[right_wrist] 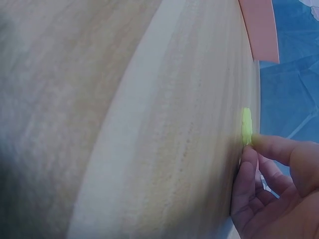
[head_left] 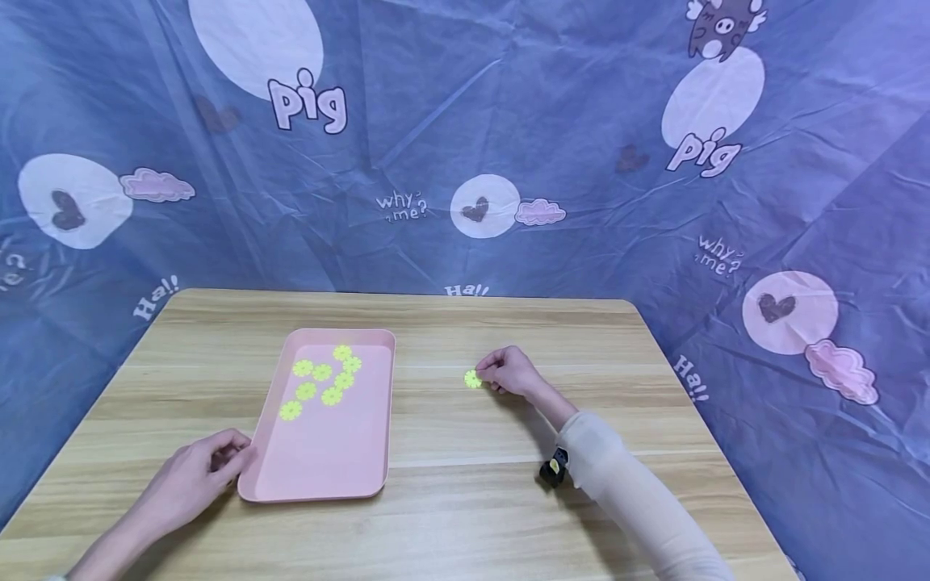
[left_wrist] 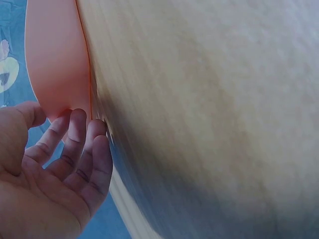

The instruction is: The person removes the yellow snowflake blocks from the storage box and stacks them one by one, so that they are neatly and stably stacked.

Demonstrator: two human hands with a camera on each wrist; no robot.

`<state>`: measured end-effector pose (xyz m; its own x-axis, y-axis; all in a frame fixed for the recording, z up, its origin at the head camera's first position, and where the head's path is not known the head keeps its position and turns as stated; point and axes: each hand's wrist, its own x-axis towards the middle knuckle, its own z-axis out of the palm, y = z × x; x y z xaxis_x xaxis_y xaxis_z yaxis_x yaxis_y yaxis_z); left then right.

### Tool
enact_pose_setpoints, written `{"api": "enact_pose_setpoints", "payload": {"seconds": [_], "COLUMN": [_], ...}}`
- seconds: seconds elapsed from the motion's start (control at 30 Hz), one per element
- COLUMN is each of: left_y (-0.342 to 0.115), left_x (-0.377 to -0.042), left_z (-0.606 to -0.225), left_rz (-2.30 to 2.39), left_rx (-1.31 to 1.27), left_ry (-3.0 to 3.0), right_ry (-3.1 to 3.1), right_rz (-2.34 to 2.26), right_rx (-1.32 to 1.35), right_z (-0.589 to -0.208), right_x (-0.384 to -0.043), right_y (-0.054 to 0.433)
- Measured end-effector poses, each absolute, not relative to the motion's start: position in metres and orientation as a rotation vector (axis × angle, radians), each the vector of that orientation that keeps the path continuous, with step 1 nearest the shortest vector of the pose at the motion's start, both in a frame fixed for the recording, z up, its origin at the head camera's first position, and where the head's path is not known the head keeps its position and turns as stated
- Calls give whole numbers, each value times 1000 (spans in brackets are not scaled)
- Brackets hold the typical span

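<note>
A pink rectangular tray [head_left: 327, 452] lies on the table, left of the middle. Several yellow-green flower-shaped discs [head_left: 321, 372] are spread over its far half. At the tray's near left corner my left hand [head_left: 199, 476] pinches the rim, its thumb at the upper edge and its fingertips against the outer wall [left_wrist: 60, 59]. To the right of the tray, my right hand [head_left: 512, 373] pinches one more flower-shaped disc [head_left: 472, 378] between thumb and forefinger. Seen edge-on in the right wrist view, this disc [right_wrist: 246, 125] is thin and close over the wood.
The wood-grain table [head_left: 465, 516] ends at the back and right against a blue curtain [head_left: 596, 89] printed with pigs, hearts and words. A black wrist device [head_left: 555, 468] hangs by the right sleeve [head_left: 625, 476].
</note>
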<state>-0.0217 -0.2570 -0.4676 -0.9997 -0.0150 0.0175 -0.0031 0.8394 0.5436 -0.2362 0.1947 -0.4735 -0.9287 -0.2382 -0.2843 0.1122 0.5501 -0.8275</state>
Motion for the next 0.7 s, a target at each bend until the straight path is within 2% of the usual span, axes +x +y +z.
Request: {"api": "enact_pose_setpoints", "payload": {"seconds": [0.47,0.7], "left_y": [-257,-257], "left_x": [-23,-22], "left_z": [-466,-464], "left_rz": [-880,-873], "left_rx": [0,4], "left_ry": [-2979,-2996], "right_ry": [2390,2344], "right_rz": [-1398,-1465], "right_rx": [-174,-263], "right_z": [-463,-446], "right_x": [-234,-229], "right_y": [196,183]}}
